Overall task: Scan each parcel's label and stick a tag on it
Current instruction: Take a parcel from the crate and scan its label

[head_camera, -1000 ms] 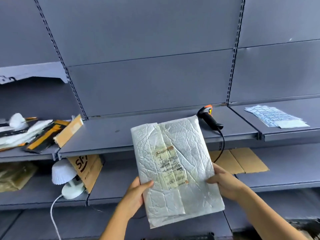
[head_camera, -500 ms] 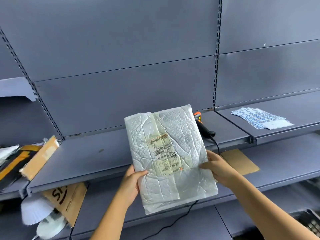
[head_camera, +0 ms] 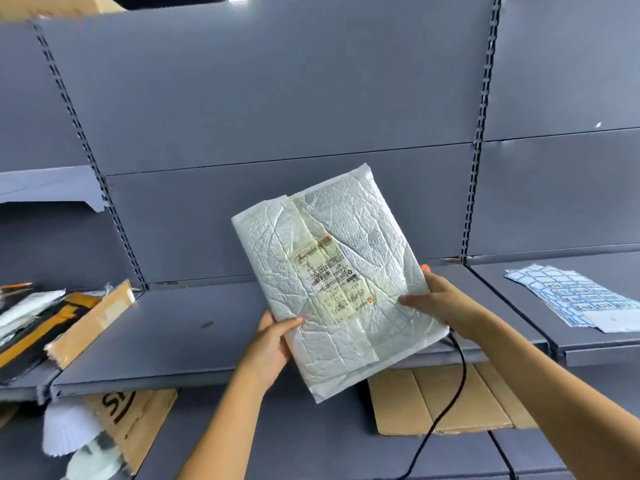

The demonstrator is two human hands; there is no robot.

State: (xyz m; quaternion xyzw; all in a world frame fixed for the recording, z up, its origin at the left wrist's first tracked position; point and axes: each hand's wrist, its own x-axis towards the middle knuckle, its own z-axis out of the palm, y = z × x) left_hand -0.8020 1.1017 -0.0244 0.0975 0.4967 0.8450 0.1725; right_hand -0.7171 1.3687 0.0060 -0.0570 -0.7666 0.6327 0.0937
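Cardboard pieces point(head_camera: 91, 322) lie far left on shelf point(head_camera: 194, 337). Left hand point(head_camera: 272, 344) pinches white padded parcel point(head_camera: 337, 282), label point(head_camera: 332, 278) facing camera, held tilted above shelf; right hand point(head_camera: 440, 301) grips opposite edge. Tag sheets point(head_camera: 571, 294) far right.

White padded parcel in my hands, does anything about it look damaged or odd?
The white padded parcel is creased all over, and its paper shipping label looks yellowed and wrinkled. No tear or hole shows on this face.

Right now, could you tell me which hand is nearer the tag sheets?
Right. The right hand holds the parcel's right edge, the side facing the tag sheets; the left hand grips its lower left edge, farther away.
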